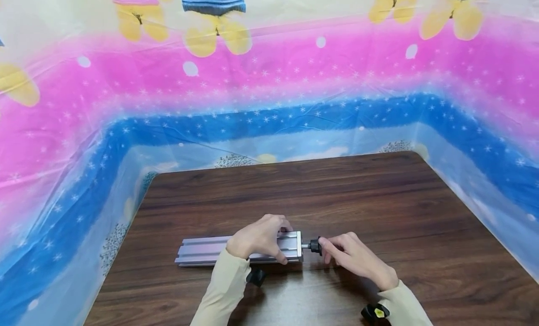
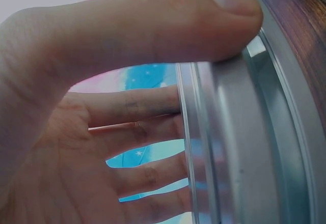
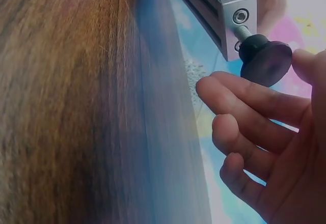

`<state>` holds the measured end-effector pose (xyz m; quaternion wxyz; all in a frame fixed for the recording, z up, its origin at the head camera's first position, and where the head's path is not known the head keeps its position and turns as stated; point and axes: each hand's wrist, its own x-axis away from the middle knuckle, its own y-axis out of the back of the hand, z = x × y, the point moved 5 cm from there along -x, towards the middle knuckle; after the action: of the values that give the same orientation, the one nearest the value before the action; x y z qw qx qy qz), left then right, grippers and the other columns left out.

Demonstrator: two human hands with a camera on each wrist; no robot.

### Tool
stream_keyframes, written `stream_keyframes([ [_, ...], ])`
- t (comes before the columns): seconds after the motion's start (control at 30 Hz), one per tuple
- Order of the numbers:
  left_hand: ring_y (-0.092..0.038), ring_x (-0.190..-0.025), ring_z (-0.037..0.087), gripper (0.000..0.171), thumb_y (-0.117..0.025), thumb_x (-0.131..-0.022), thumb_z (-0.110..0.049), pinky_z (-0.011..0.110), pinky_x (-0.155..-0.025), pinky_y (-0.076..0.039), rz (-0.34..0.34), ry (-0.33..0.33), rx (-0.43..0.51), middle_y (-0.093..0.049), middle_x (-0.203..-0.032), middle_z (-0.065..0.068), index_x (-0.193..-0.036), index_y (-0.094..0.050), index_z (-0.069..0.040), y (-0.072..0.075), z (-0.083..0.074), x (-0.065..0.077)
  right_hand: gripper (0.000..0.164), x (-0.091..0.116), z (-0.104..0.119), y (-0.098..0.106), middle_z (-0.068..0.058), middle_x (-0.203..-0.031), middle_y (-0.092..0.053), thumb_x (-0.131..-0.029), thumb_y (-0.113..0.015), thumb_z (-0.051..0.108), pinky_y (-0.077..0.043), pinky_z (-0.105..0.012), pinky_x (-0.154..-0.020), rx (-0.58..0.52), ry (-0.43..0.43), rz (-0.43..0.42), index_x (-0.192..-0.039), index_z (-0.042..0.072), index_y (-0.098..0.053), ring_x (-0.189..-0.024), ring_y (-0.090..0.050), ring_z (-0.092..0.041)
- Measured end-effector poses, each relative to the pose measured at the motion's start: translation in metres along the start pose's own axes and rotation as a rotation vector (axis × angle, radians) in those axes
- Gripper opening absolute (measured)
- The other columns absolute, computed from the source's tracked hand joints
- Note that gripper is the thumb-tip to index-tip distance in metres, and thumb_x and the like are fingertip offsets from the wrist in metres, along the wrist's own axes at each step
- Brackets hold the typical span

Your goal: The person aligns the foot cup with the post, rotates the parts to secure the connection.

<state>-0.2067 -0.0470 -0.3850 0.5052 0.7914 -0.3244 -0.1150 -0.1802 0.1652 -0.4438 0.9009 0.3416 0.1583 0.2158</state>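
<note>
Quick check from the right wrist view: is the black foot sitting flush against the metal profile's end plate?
No, a bare stretch of threaded stud shows between the black foot and the end plate.

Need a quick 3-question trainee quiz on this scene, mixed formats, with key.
1. Multiple choice: the fingers of the right hand are at which part? A) a cable B) the black knob C) a wrench
2. True or false: the left hand grips the metal profile.
3. Fill in: between the knob and the profile's end plate shows a threaded ____.

Key: 1. B; 2. true; 3. shaft.
</note>
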Motion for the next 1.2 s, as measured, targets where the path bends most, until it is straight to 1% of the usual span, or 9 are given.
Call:
stream_keyframes([
  [0.13, -0.055, -0.108, 0.023, 0.057, -0.095, -0.064, -0.025, 0.032, -0.085, -0.048, 0.004, 0.012, 0.004, -0.066, -0.107, -0.002, -0.114, -0.071, -0.011, 0.0, 0.001, 0.0, 0.048, 0.0, -0.001, 0.0, 0.006, -0.072, -0.072, -0.111, -0.039, 0.029, -0.05, -0.024, -0.055, -0.007, -0.02, 0.006, -0.08, 0.016, -0.073, -0.054, -0.061, -0.007],
  [0.2, -0.055, -0.109, 0.023, 0.058, -0.095, -0.064, -0.025, 0.032, -0.084, -0.048, 0.007, 0.019, 0.01, -0.065, -0.107, -0.003, -0.115, -0.071, -0.011, 0.0, 0.001, 0.001, 0.038, 0.002, 0.0, 0.0, 0.005, -0.08, -0.073, -0.11, -0.043, 0.027, -0.051, -0.024, -0.059, -0.015, -0.002, -0.006, -0.095, 0.011, -0.074, -0.061, -0.062, -0.006],
  [0.27, -0.055, -0.111, 0.025, 0.058, -0.095, -0.064, -0.025, 0.033, -0.084, -0.048, 0.007, 0.023, 0.014, -0.065, -0.107, -0.003, -0.115, -0.071, -0.012, -0.001, 0.002, 0.001, 0.024, 0.004, 0.003, 0.002, 0.004, -0.093, -0.072, -0.105, -0.054, 0.027, -0.052, -0.024, -0.062, -0.017, 0.036, -0.03, -0.115, 0.011, -0.069, -0.067, -0.062, -0.004],
  [0.33, -0.055, -0.114, 0.026, 0.058, -0.094, -0.064, -0.025, 0.035, -0.086, -0.049, 0.006, 0.026, 0.016, -0.065, -0.108, -0.002, -0.115, -0.071, -0.012, 0.0, 0.003, 0.002, 0.036, 0.006, 0.007, 0.003, 0.005, -0.104, -0.07, -0.098, -0.067, 0.026, -0.053, -0.025, -0.064, -0.021, 0.085, -0.056, -0.132, 0.015, -0.061, -0.074, -0.062, -0.002],
  [0.4, -0.055, -0.113, 0.026, 0.059, -0.094, -0.064, -0.026, 0.035, -0.086, -0.049, 0.006, 0.03, 0.014, -0.065, -0.109, -0.002, -0.116, -0.071, -0.012, 0.0, 0.004, 0.002, 0.052, 0.007, 0.011, 0.005, 0.005, -0.111, -0.069, -0.091, -0.077, 0.026, -0.054, -0.025, -0.063, -0.029, 0.124, -0.074, -0.139, 0.019, -0.057, -0.076, -0.063, -0.001],
  [0.5, -0.055, -0.113, 0.026, 0.06, -0.094, -0.064, -0.026, 0.036, -0.087, -0.049, 0.005, 0.031, 0.006, -0.066, -0.11, -0.002, -0.117, -0.07, -0.012, 0.0, 0.005, 0.002, 0.052, 0.007, 0.015, 0.007, 0.005, -0.113, -0.069, -0.088, -0.08, 0.024, -0.054, -0.024, -0.061, -0.019, 0.153, -0.095, -0.135, 0.022, -0.059, -0.075, -0.063, -0.001],
  [0.87, -0.055, -0.11, 0.024, 0.059, -0.095, -0.063, -0.025, 0.034, -0.086, -0.049, 0.005, 0.026, 0.005, -0.065, -0.11, -0.002, -0.116, -0.071, -0.012, -0.001, 0.003, 0.0, 0.028, 0.006, 0.009, 0.007, 0.006, -0.094, -0.07, -0.098, -0.068, 0.025, -0.053, -0.023, -0.061, 0.017, 0.131, -0.09, -0.12, 0.008, -0.069, -0.074, -0.06, 0.001],
  [1.07, -0.055, -0.11, 0.024, 0.06, -0.095, -0.063, -0.025, 0.034, -0.085, -0.049, 0.011, 0.039, 0.009, -0.064, -0.109, -0.003, -0.117, -0.071, -0.011, 0.0, 0.003, 0.001, 0.019, 0.001, 0.006, 0.005, 0.01, -0.078, -0.069, -0.102, -0.061, 0.029, -0.049, -0.021, -0.056, 0.036, 0.081, -0.075, -0.103, 0.015, -0.074, -0.063, -0.055, 0.002],
  [1.2, -0.055, -0.108, 0.023, 0.06, -0.095, -0.063, -0.024, 0.033, -0.085, -0.049, 0.011, 0.038, 0.014, -0.064, -0.107, -0.003, -0.117, -0.071, -0.011, -0.001, 0.002, 0.001, 0.028, -0.002, 0.006, 0.003, 0.007, -0.072, -0.069, -0.105, -0.054, 0.028, -0.044, -0.02, -0.052, 0.062, 0.067, -0.075, -0.084, 0.021, -0.071, -0.054, -0.048, 0.003],
])
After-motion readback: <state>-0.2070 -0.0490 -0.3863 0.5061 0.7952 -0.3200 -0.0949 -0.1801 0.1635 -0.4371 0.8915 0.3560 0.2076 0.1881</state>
